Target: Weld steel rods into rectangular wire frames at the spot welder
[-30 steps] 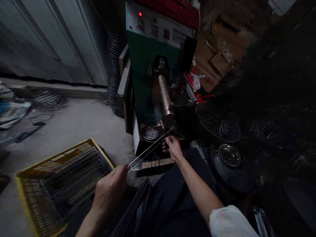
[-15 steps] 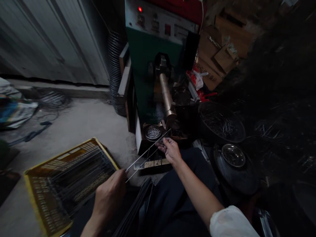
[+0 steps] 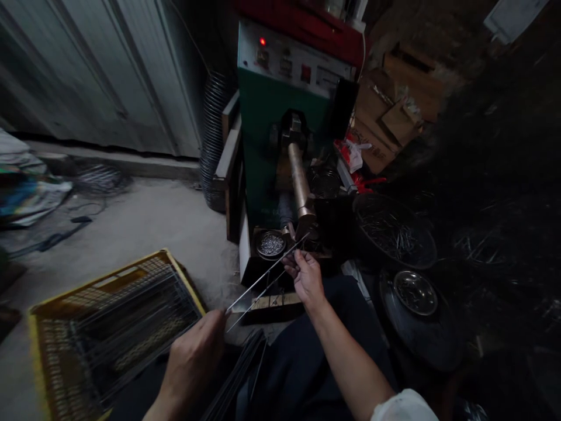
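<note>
My left hand [image 3: 196,354] is closed around the near end of a thin metal rod [image 3: 258,279], which slants up and away to the right. Close to the far end, the fingers of my right hand [image 3: 307,279] are pinched together at the rod. A second thin rod [image 3: 249,310] runs beneath it between the hands; its ends are hard to make out. The rod's tip is just below the brass-coloured arm [image 3: 300,181] of a green machine [image 3: 263,140]; whether they touch I cannot tell. Dark rods [image 3: 236,380] lie in a bundle across my lap.
A round dish of small metal pieces [image 3: 270,244] stands below the machine. To the left is a yellow crate [image 3: 109,279] holding wire frames. At right are a dark basin of metal pieces [image 3: 394,231] and a shiny bowl [image 3: 415,292]. Cardboard boxes [image 3: 381,117] stand behind.
The view has tilted, so the machine sits lower in the picture and slightly right. Both hands keep their grip on the rod, with little change relative to the machine.
</note>
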`<state>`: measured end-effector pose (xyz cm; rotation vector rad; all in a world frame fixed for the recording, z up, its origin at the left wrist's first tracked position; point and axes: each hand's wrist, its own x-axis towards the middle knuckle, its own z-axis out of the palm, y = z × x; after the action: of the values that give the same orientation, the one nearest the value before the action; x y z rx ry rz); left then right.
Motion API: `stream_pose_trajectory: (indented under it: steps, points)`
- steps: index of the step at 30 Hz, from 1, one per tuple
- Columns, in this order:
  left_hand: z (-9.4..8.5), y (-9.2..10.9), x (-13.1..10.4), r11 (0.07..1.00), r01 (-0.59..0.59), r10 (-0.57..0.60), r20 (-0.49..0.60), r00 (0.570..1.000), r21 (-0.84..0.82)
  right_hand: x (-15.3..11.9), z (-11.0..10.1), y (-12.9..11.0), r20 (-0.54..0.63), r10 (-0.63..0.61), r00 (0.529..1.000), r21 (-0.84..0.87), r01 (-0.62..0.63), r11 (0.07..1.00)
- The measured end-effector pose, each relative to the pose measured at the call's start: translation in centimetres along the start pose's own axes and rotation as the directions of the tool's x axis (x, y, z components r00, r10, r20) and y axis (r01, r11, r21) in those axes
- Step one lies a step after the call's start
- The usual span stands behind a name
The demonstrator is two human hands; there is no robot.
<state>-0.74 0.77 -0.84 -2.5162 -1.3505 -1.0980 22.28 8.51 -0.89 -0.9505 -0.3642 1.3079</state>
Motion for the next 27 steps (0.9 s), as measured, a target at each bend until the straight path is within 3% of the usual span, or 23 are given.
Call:
stream_pose_trajectory:
  steps: [17,27]
  points:
    - [0.9,-0.7,0.6,1.000,0.002,-0.002,0.016,1.000,0.010,0.9,0.6,-0.1,-0.053,-0.023,0.998,-0.005,0.023,1.000]
    - [0.4,-1.0,1.2,1.000,-0.014,0.014,0.025,1.000,-0.010,1.2,0.6,-0.2,-0.047,-0.013,0.999,-0.012,0.012,1.000]
